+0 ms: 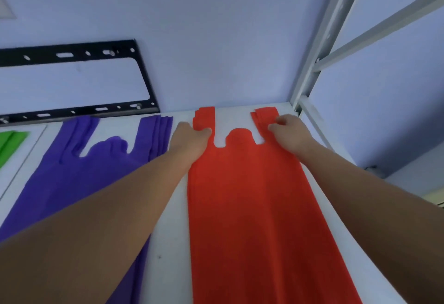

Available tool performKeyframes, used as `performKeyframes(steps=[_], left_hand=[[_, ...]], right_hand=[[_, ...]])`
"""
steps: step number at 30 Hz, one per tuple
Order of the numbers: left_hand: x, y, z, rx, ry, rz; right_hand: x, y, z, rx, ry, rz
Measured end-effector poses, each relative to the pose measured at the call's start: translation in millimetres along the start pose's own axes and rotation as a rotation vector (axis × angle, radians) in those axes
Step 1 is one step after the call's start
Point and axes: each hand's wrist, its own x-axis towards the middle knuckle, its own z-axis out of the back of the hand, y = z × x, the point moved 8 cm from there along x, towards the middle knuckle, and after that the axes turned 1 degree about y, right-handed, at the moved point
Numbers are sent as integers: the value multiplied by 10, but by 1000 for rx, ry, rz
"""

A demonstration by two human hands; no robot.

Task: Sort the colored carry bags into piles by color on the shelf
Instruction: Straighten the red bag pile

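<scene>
A pile of red carry bags (247,195) lies flat on the white shelf (168,243), handles pointing to the back wall. My left hand (189,140) grips the left handle of the red pile, thumb on top. My right hand (288,133) pinches the right handle with curled fingers. To the left lies a pile of purple carry bags (79,178), partly under my left forearm. A green bag (10,145) shows at the far left edge.
A black metal bracket (79,82) is fixed to the wall behind the purple pile. Grey shelf uprights and crossbars (319,63) stand at the right, close to the red pile's right side.
</scene>
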Motion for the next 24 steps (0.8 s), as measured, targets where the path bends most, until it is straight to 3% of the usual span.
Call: performKeyframes(steps=[3,9,12,19,21,24], left_hand=[[139,-26,7,-9,-6,5],[250,-2,97,-42,-61,-66],[232,9,116,-111,-78,-105],[297,83,98,86,-44,-54],[196,-24,76,228,-45,-142],[-238,-245,-17,565,-15,-476]], right_hand=[[79,-3,-65,132,-14,13],[135,-168,62,176,-43,-7],[156,-189,82,115,-37,7],[119,-222,-1,-118,-22,53],[-4,-136,24,-292,-90,102],[-387,50,-39,-413,-110,234]])
